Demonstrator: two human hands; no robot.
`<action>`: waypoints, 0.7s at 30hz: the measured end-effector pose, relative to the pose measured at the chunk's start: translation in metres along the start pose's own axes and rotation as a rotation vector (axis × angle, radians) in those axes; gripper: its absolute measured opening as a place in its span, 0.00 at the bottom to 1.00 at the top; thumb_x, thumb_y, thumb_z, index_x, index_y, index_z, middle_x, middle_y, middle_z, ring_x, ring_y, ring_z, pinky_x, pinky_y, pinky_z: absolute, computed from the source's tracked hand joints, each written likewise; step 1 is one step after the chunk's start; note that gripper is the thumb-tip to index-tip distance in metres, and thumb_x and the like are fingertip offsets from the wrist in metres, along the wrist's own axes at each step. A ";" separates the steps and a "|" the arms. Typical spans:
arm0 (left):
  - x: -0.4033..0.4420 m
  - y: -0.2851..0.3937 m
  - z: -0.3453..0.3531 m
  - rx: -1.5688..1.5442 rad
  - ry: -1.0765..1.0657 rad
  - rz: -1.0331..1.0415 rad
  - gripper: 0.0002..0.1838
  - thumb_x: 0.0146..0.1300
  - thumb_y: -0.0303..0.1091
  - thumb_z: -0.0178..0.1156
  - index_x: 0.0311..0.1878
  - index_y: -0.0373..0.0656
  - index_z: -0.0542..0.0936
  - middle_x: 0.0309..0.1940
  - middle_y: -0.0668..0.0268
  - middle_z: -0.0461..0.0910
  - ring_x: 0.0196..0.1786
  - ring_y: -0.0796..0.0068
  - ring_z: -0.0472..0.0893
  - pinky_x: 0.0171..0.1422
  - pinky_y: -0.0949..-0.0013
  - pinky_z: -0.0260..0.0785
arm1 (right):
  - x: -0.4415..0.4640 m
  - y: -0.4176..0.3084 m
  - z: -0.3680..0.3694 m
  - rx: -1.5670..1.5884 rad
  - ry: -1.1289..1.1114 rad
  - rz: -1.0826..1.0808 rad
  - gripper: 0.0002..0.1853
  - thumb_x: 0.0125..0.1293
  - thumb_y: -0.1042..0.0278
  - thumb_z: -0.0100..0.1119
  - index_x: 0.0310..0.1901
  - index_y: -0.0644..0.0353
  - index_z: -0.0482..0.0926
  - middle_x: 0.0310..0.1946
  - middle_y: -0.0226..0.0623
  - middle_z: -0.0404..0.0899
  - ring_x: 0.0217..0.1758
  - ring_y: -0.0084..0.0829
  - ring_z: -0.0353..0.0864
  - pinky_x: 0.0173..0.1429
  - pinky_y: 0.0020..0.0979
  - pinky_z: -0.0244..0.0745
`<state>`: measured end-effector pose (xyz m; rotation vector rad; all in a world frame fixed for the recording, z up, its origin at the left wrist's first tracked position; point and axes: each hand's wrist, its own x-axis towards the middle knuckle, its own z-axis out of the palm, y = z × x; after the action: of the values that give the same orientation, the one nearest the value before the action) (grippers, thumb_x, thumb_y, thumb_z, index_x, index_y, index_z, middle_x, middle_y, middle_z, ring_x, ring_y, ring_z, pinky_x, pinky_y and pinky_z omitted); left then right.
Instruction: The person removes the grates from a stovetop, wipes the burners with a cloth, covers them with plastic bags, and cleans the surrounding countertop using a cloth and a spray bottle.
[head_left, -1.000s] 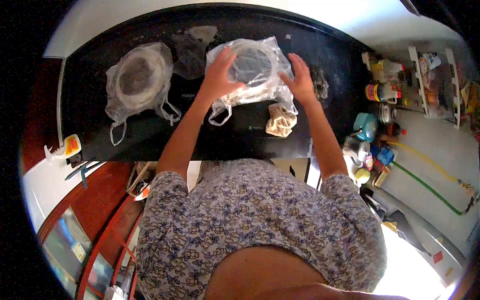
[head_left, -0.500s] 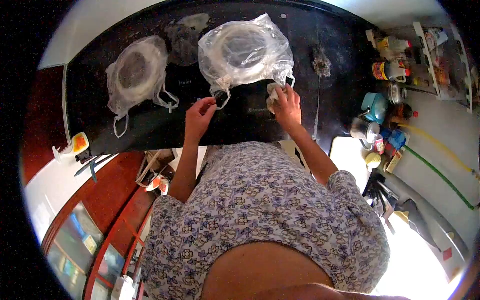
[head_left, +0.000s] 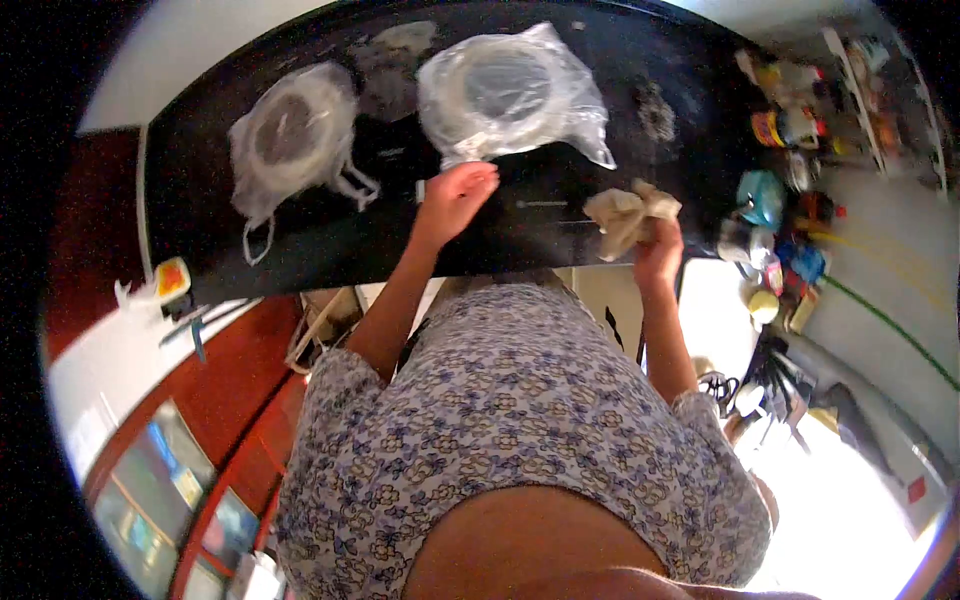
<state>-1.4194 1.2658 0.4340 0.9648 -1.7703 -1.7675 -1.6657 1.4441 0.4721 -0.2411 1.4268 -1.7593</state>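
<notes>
My left hand (head_left: 460, 197) is over the black glass cooktop (head_left: 545, 235), just below the near edge of a clear plastic bag (head_left: 505, 90) pulled over a ring-shaped burner. Its fingers are loosely curled, with a small gap to the thumb and no object visible between them. To the right, my right hand (head_left: 660, 252) is closed on a crumpled beige cloth (head_left: 622, 218), which hangs above the front part of the cooktop. A second bagged burner (head_left: 297, 130) sits at the left, its loop handles spread toward me.
Bottles and jars (head_left: 785, 130) line the right wall, with a teal container (head_left: 760, 198) and a metal pot (head_left: 742, 242) closer in. A white dish with orange contents (head_left: 172, 278) stands at the left edge. Dark smudges (head_left: 655, 112) mark the cooktop.
My right hand has moved right and toward me with the cloth, away from the bag. My left hand has shifted right and up; the bag's front loops no longer hang out toward me.
</notes>
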 end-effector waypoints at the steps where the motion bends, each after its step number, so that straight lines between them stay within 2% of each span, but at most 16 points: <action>1: -0.002 0.010 0.003 0.066 -0.014 0.031 0.15 0.59 0.32 0.57 0.48 0.37 0.74 0.41 0.61 0.79 0.44 0.74 0.78 0.51 0.73 0.69 | -0.004 -0.003 0.007 0.206 0.034 0.090 0.19 0.64 0.59 0.42 0.53 0.60 0.69 0.51 0.39 0.71 0.54 0.36 0.71 0.57 0.37 0.66; 2: -0.003 0.009 0.008 0.012 -0.071 0.027 0.16 0.58 0.32 0.57 0.50 0.38 0.73 0.43 0.60 0.78 0.44 0.73 0.77 0.51 0.71 0.69 | -0.009 -0.007 0.015 0.408 0.075 0.182 0.21 0.65 0.57 0.39 0.54 0.60 0.67 0.50 0.39 0.72 0.54 0.37 0.71 0.57 0.38 0.66; 3: -0.006 0.017 0.014 -0.140 -0.127 -0.024 0.21 0.59 0.34 0.57 0.55 0.39 0.70 0.48 0.58 0.75 0.47 0.72 0.76 0.52 0.69 0.68 | -0.016 -0.015 0.029 0.373 0.075 0.225 0.20 0.66 0.58 0.38 0.55 0.59 0.66 0.49 0.39 0.72 0.53 0.38 0.71 0.56 0.41 0.67; 4: -0.009 0.024 0.019 -0.054 -0.175 0.003 0.29 0.59 0.41 0.56 0.61 0.41 0.61 0.56 0.58 0.68 0.52 0.72 0.72 0.53 0.68 0.67 | -0.013 -0.009 0.029 0.416 -0.059 0.224 0.21 0.67 0.56 0.39 0.55 0.59 0.66 0.51 0.39 0.71 0.53 0.37 0.71 0.57 0.41 0.66; 6: -0.021 0.027 0.036 -0.352 -0.184 0.044 0.37 0.58 0.44 0.58 0.65 0.42 0.53 0.60 0.58 0.60 0.56 0.67 0.69 0.53 0.65 0.67 | -0.023 -0.012 0.075 0.403 -0.220 0.262 0.21 0.67 0.56 0.39 0.55 0.59 0.66 0.50 0.39 0.72 0.53 0.36 0.72 0.56 0.40 0.66; 7: -0.022 0.030 0.043 -0.555 -0.224 0.044 0.37 0.59 0.45 0.57 0.66 0.42 0.52 0.61 0.59 0.58 0.56 0.68 0.68 0.53 0.65 0.67 | -0.031 -0.011 0.108 0.448 -0.222 0.306 0.21 0.67 0.55 0.39 0.55 0.59 0.67 0.48 0.37 0.73 0.51 0.35 0.73 0.55 0.38 0.67; 8: -0.028 0.032 0.044 -0.758 -0.262 0.047 0.38 0.59 0.46 0.56 0.66 0.42 0.50 0.61 0.60 0.57 0.57 0.68 0.67 0.53 0.65 0.67 | -0.037 -0.003 0.129 0.320 -0.175 0.354 0.22 0.66 0.52 0.39 0.53 0.60 0.67 0.45 0.39 0.73 0.50 0.33 0.72 0.55 0.35 0.65; 9: -0.042 0.054 0.034 -0.794 -0.215 -0.114 0.36 0.61 0.48 0.54 0.65 0.42 0.52 0.57 0.62 0.61 0.56 0.72 0.68 0.55 0.68 0.65 | -0.034 0.011 0.132 0.150 -0.311 0.380 0.22 0.66 0.53 0.42 0.53 0.61 0.67 0.47 0.38 0.72 0.52 0.33 0.70 0.55 0.33 0.65; 11: -0.046 0.047 0.019 -0.838 -0.091 -0.061 0.30 0.63 0.46 0.50 0.64 0.42 0.56 0.52 0.63 0.67 0.53 0.75 0.69 0.56 0.72 0.63 | -0.035 0.029 0.146 -0.287 -0.447 0.158 0.21 0.64 0.55 0.48 0.53 0.63 0.67 0.49 0.37 0.69 0.54 0.32 0.68 0.55 0.30 0.65; 12: -0.051 0.049 0.009 -0.813 0.015 0.004 0.28 0.65 0.44 0.49 0.63 0.42 0.57 0.50 0.64 0.68 0.52 0.76 0.69 0.56 0.73 0.63 | -0.041 0.033 0.160 -0.544 -0.437 -0.093 0.22 0.63 0.58 0.52 0.53 0.64 0.67 0.51 0.37 0.67 0.54 0.32 0.67 0.54 0.30 0.65; 13: -0.060 0.052 -0.001 -0.780 0.126 0.011 0.23 0.65 0.37 0.48 0.62 0.41 0.60 0.50 0.66 0.68 0.52 0.78 0.69 0.54 0.73 0.64 | -0.040 0.038 0.163 -0.740 -0.494 -0.303 0.25 0.60 0.63 0.57 0.55 0.66 0.64 0.55 0.39 0.61 0.57 0.33 0.64 0.55 0.31 0.66; 16: -0.080 0.032 -0.030 -0.583 0.213 0.023 0.20 0.66 0.36 0.44 0.60 0.40 0.63 0.53 0.62 0.69 0.55 0.73 0.70 0.58 0.70 0.62 | -0.051 0.053 0.178 -0.792 -0.450 -0.257 0.29 0.59 0.65 0.58 0.60 0.64 0.58 0.58 0.41 0.57 0.58 0.32 0.62 0.56 0.32 0.65; 17: -0.088 0.041 -0.037 -0.534 0.277 -0.019 0.20 0.61 0.30 0.47 0.58 0.41 0.67 0.43 0.69 0.72 0.43 0.81 0.70 0.47 0.77 0.64 | -0.059 0.060 0.186 -0.602 -0.472 -0.181 0.35 0.57 0.66 0.60 0.62 0.62 0.52 0.60 0.41 0.53 0.60 0.32 0.59 0.57 0.32 0.65; 19: -0.100 0.031 -0.041 -0.615 0.243 -0.052 0.20 0.62 0.30 0.46 0.58 0.43 0.68 0.40 0.71 0.73 0.38 0.81 0.69 0.44 0.78 0.63 | -0.064 0.074 0.195 -0.621 -0.548 -0.017 0.42 0.56 0.63 0.62 0.65 0.61 0.46 0.59 0.46 0.55 0.61 0.36 0.58 0.60 0.33 0.63; 20: -0.109 0.043 -0.043 -0.675 0.242 -0.016 0.20 0.62 0.31 0.46 0.58 0.42 0.68 0.46 0.70 0.72 0.45 0.80 0.70 0.50 0.75 0.63 | -0.071 0.078 0.204 -0.744 -0.509 -0.020 0.43 0.57 0.60 0.61 0.66 0.60 0.43 0.60 0.48 0.55 0.63 0.37 0.56 0.63 0.33 0.58; 21: -0.116 0.056 -0.045 -0.736 0.239 0.020 0.20 0.62 0.32 0.47 0.58 0.41 0.68 0.51 0.68 0.70 0.52 0.78 0.70 0.57 0.72 0.62 | -0.067 0.099 0.200 -0.736 -0.533 -0.136 0.43 0.57 0.56 0.59 0.66 0.60 0.43 0.62 0.49 0.54 0.65 0.38 0.53 0.65 0.33 0.54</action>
<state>-1.3194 1.3184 0.5105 0.7803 -0.8571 -1.9623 -1.4535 1.3469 0.4750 -1.1232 1.6013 -1.0657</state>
